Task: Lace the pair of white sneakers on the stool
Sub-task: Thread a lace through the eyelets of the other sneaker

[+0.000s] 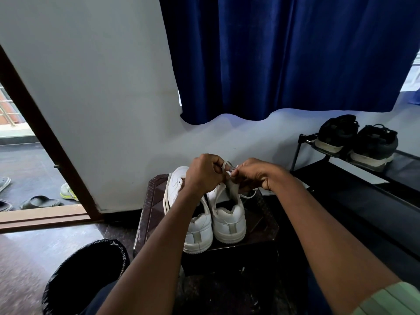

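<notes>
White sneakers stood paired on dark stool; no legible branding.
Left hand and right hand: fingers pinched lace above right shoe.

I see open air above the stool, hemmed by the wall behind, rack right and bin left

Room corner by an open door

A white wall carries a blue curtain; a black shoe rack with dark shoes stands right, a black bin on the glossy floor left.
</notes>
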A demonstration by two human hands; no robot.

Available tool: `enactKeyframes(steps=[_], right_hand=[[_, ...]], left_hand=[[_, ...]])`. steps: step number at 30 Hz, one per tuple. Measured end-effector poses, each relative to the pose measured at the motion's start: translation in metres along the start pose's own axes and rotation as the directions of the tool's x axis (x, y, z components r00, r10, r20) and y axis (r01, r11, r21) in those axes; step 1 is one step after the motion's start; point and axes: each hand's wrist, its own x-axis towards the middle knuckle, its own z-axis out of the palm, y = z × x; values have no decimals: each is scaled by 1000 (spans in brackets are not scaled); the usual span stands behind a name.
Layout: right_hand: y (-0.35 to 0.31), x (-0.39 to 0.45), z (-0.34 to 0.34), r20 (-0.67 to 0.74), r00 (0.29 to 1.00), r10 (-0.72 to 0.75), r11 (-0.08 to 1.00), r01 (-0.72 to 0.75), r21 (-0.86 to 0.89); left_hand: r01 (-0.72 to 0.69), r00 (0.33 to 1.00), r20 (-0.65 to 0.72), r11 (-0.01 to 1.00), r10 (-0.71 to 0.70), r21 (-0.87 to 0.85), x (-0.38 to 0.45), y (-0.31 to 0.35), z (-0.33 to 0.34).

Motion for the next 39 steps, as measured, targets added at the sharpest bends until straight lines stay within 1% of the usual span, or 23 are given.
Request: enactKeyframes(steps=[3, 6, 8, 12, 14, 16, 19, 21, 22, 23, 24, 25, 26, 27, 28, 30, 31, 33, 35, 36, 37, 38, 39], right_hand=[[-1, -2, -2, 21, 1000, 6, 1000, -6, 10], [-2, -4, -2, 59, 998, 19, 995, -25, 95], [-2, -7, -2, 73, 997, 23, 990, -33, 140], [1, -5, -4, 76, 996, 41, 985, -53, 166], [-1, -3, -2, 70, 995, 75, 985, -85, 149], [-5, 0, 0, 26, 993, 114, 977, -116, 180], [-8, 7, -8, -69, 990, 123, 930, -91, 355], [-8, 10, -15, -105, 987, 125, 818, -42, 573], [-8, 11, -17, -123, 985, 119, 786, -18, 617], [-8, 10, -19, -151, 984, 100, 807, 9, 591], [-7, 8, -21, -213, 975, 69, 894, 34, 446], [-5, 7, -23, -266, 964, 11, 979, 44, 201], [-4, 3, -25, -264, 963, -44, 999, 38, -31], [-2, 1, -27, -207, 977, -45, 986, 11, -165], [-1, 0, -29, -121, 993, -5, 978, -20, -205], [1, 0, -29, 8, 999, 44, 993, -43, -110], [0, 1, -28, 17, 999, 29, 1000, -29, 5], [-3, 6, -26, -42, 999, -3, 967, 14, 256], [-4, 12, -25, -89, 996, -17, 883, 56, 467], [-4, 14, -27, -90, 996, -15, 820, 64, 569], [-3, 16, -28, -86, 996, -9, 749, 64, 660], [-1, 17, -29, -97, 995, 2, 715, 66, 696], [0, 18, -29, -131, 991, 11, 745, 79, 662]], left_hand=[[13, 1000, -5, 1000, -13, -4, 0, 0, 3], [-9, 999, -31, 999, 11, 47, -2, 2, 5], [-9, 999, -33, 1000, 9, 21, -2, 4, 5], [53, 999, 27, 961, -47, -272, -3, 2, 0], [119, 993, 53, 890, -106, -441, -4, 3, -2], [169, 984, 42, 825, -175, -540, -1, 5, -4], [199, 970, 5, 786, -242, -586, 4, 3, -7], [212, 962, -11, 766, -274, -607, 6, 1, -10], [220, 957, -12, 753, -290, -619, 6, 0, -10], [227, 953, -13, 738, -304, -635, 7, -2, -9], [229, 948, -20, 723, -319, -652, 7, -2, -10], [227, 943, -31, 710, -330, -667, 8, -2, -12], [215, 943, -46, 706, -330, -675, 8, -3, -13], [196, 947, -57, 708, -317, -679, 8, -3, -15], [175, 954, -64, 717, -294, -675, 7, -1, -17], [135, 968, -81, 761, -239, -634, 7, 1, -19], [119, 973, -91, 791, -215, -600, 7, 1, -20], [79, 981, -120, 885, -150, -458, 11, -6, -20], [-7, 993, -115, 990, -10, -141, 12, -15, -21], [-70, 993, -90, 996, 75, 49, 13, -20, -21], [-115, 991, -48, 970, 128, 213, 13, -25, -20], [-129, 990, -3, 932, 139, 340, 11, -27, -20], [-134, 991, 36, 894, 131, 427, 11, -29, -20]])
